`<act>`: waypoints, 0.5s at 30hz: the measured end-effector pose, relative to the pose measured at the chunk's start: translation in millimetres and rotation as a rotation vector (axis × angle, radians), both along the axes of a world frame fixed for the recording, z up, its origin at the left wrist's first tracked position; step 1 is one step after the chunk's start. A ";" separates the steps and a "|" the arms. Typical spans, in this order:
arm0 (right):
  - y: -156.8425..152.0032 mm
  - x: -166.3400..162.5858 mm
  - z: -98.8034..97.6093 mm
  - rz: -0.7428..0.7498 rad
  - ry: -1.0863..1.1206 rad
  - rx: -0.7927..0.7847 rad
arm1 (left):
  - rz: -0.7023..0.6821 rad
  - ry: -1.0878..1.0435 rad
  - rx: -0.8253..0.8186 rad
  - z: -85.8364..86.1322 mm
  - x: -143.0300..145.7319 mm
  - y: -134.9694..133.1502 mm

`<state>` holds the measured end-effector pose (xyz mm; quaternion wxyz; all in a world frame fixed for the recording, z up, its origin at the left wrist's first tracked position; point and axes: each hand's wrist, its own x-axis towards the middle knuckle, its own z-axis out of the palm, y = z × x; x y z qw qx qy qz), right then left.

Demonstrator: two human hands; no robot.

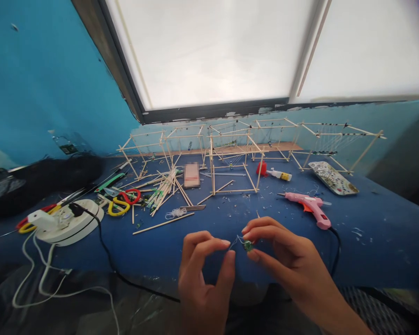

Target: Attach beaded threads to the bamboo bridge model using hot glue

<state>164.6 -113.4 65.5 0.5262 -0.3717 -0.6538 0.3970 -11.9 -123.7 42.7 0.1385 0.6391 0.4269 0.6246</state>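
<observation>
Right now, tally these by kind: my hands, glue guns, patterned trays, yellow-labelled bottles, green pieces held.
Hands: 2 (left hand, right hand)
Glue gun: 1
Patterned tray: 1
Yellow-labelled bottle: 1
Green piece, held: 1
Total: 6

L hand (207, 272) & R hand (288, 251) nr each other, both curled w/ thumb-to-finger pinch.

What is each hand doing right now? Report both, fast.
Left hand: nearly closed at a thin, whitish thread; firm grip cannot be told.
Right hand: closed, holding a small, compact green piece.
</observation>
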 end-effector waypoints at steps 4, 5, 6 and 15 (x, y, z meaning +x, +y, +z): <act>-3.1 -1.1 -0.1 -0.009 -0.019 0.036 | 0.119 0.252 0.333 -0.7 1.8 -0.6; -3.7 -1.0 -0.3 -0.003 -0.021 0.041 | 0.134 0.291 0.375 0.2 2.5 -0.4; -4.2 -0.8 -0.5 0.004 -0.024 0.043 | 0.154 0.312 0.407 1.2 3.4 0.0; -8.6 0.6 1.3 0.071 -0.001 -0.001 | 0.179 0.356 0.470 6.2 2.5 -1.2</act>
